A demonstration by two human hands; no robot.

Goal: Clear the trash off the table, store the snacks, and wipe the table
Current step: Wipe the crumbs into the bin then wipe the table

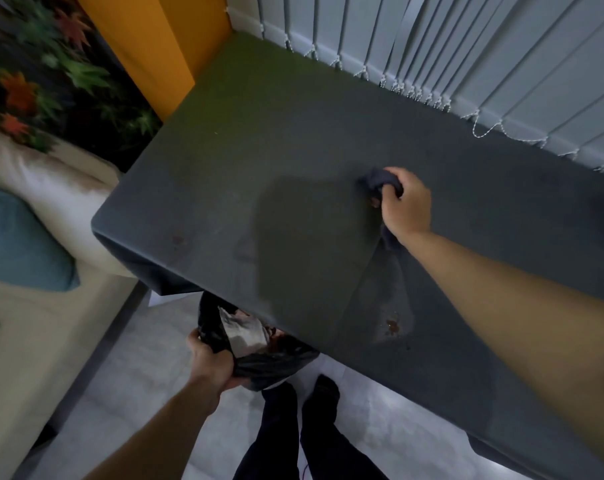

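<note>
A dark grey table (259, 161) fills the middle of the view. My right hand (406, 207) rests on its top, shut on a dark cloth (380, 181) that bunches out past the fingers; a tail of the cloth hangs under the wrist. Below the table's near edge, my left hand (208, 360) grips the rim of a black trash bag (259, 362) with crumpled pale wrappers (245, 332) inside. A brown stain (392, 326) sits on the tabletop near the front edge, inside a damp-looking patch. A small reddish spot (177, 240) lies near the left corner.
A beige sofa (34, 306) with a teal cushion (20, 244) stands to the left of the table. Vertical blinds (466, 57) run along the far edge, and an orange panel (162, 46) at the far left. My legs (304, 427) stand on the grey floor.
</note>
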